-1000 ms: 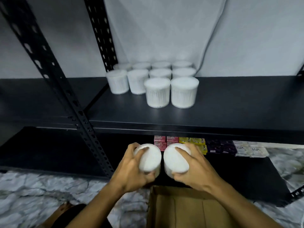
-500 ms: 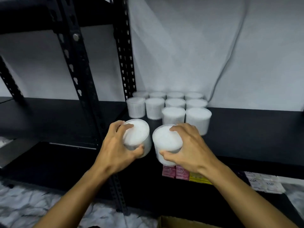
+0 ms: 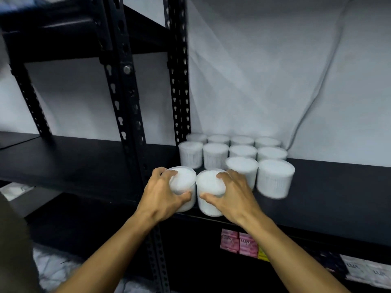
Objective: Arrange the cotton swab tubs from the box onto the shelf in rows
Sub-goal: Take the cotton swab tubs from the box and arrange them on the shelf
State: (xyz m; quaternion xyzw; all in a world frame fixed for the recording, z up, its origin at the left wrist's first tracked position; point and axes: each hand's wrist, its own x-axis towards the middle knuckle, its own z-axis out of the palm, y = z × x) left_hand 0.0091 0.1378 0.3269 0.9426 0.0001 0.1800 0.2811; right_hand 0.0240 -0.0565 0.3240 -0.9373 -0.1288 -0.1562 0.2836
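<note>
My left hand (image 3: 161, 195) grips a white cotton swab tub (image 3: 184, 182) from above, and my right hand (image 3: 231, 194) grips a second tub (image 3: 209, 187) beside it. Both tubs are at the front edge of the black shelf (image 3: 328, 197), side by side and nearly touching. Behind them several white tubs (image 3: 243, 153) stand in rows against the back. The nearest standing tubs (image 3: 275, 178) are just right of my right hand. The box is out of view.
A black perforated upright post (image 3: 124, 102) rises just left of my left hand, with another post (image 3: 178, 81) behind. Pink soap packs (image 3: 238, 243) and other packs lie on the lower shelf. White cloth hangs behind the shelf.
Both hands have lifted the two tubs from over the box up and forward to the shelf's front edge. The view has tilted upward, and the box has left the frame.
</note>
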